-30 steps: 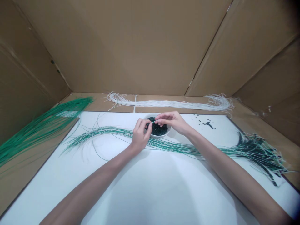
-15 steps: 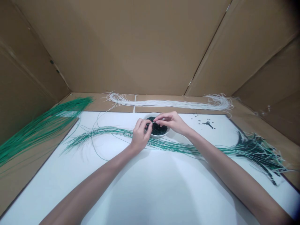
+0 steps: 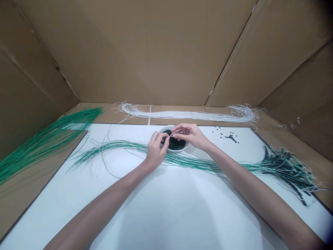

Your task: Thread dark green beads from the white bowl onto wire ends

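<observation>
Over a white bowl [image 3: 187, 147] of small dark beads [image 3: 175, 144], both my hands meet with their fingertips almost touching. My left hand [image 3: 156, 147] is closed in a pinch on a thin cord, whose pale end [image 3: 170, 136] shows between the fingertips. Thumb and forefinger of my right hand [image 3: 191, 135] are pinched at that end, with the other fingers curved; whether a bead is between them is too small to tell. Under my left wrist and right forearm runs a bundle of green cords [image 3: 194, 163], with dark beads strung [image 3: 282, 165] at its right end.
A bundle of white cords [image 3: 182, 115] lies along the back on cardboard. More green cords [image 3: 47, 139] spread at the far left. Loose dark beads [image 3: 231, 138] are scattered right of the bowl on the white board [image 3: 166, 208]. Cardboard walls [image 3: 166, 52] stand around.
The right hand's fingers have shifted slightly at the cord's end, the upper ones lifting a little. The left hand stays where it was.
</observation>
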`<act>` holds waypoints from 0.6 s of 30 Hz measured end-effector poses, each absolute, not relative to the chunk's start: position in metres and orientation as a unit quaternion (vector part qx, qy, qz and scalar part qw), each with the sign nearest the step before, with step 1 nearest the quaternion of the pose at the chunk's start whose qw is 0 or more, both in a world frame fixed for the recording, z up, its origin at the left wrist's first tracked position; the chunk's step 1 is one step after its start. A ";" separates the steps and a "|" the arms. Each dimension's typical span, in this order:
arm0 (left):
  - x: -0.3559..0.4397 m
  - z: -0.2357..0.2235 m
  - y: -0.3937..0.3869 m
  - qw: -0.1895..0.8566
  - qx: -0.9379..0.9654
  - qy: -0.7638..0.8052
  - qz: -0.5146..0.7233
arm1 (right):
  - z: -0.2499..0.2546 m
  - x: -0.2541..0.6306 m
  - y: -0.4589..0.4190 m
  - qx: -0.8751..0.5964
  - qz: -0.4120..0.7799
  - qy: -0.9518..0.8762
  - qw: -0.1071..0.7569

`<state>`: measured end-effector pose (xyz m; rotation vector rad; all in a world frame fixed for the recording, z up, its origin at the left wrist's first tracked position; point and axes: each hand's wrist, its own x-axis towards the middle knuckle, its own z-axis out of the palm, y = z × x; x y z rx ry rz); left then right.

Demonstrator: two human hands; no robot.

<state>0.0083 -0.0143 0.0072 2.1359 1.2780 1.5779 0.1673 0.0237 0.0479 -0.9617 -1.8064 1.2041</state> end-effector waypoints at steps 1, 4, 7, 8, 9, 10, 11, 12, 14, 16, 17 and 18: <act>0.008 0.007 -0.014 0.097 0.722 0.432 0.533 | 0.048 0.167 0.024 -0.375 0.471 -0.705 0.376; 0.008 0.007 -0.015 0.097 0.723 0.431 0.532 | 0.048 0.168 0.023 -0.372 0.471 -0.705 0.378; 0.008 0.007 -0.015 0.097 0.724 0.431 0.531 | 0.049 0.168 0.023 -0.370 0.471 -0.703 0.382; 0.008 0.007 -0.015 0.097 0.723 0.430 0.531 | 0.049 0.167 0.023 -0.370 0.471 -0.703 0.384; 0.008 0.007 -0.015 0.098 0.723 0.430 0.531 | 0.050 0.167 0.022 -0.370 0.470 -0.703 0.385; 0.008 0.007 -0.015 0.099 0.723 0.430 0.531 | 0.050 0.167 0.022 -0.370 0.469 -0.704 0.386; 0.008 0.007 -0.015 0.100 0.723 0.430 0.531 | 0.050 0.167 0.022 -0.369 0.467 -0.704 0.386; 0.008 0.007 -0.015 0.099 0.723 0.430 0.531 | 0.050 0.167 0.022 -0.369 0.466 -0.706 0.386; 0.008 0.007 -0.015 0.098 0.724 0.431 0.529 | 0.050 0.167 0.022 -0.368 0.459 -0.711 0.385; 0.008 0.007 -0.015 0.097 0.727 0.430 0.527 | 0.050 0.167 0.022 -0.369 0.444 -0.722 0.382; 0.008 0.006 -0.015 0.096 0.728 0.429 0.526 | 0.049 0.166 0.022 -0.371 0.434 -0.728 0.379; 0.008 0.006 -0.015 0.096 0.730 0.428 0.524 | 0.049 0.166 0.021 -0.373 0.424 -0.735 0.376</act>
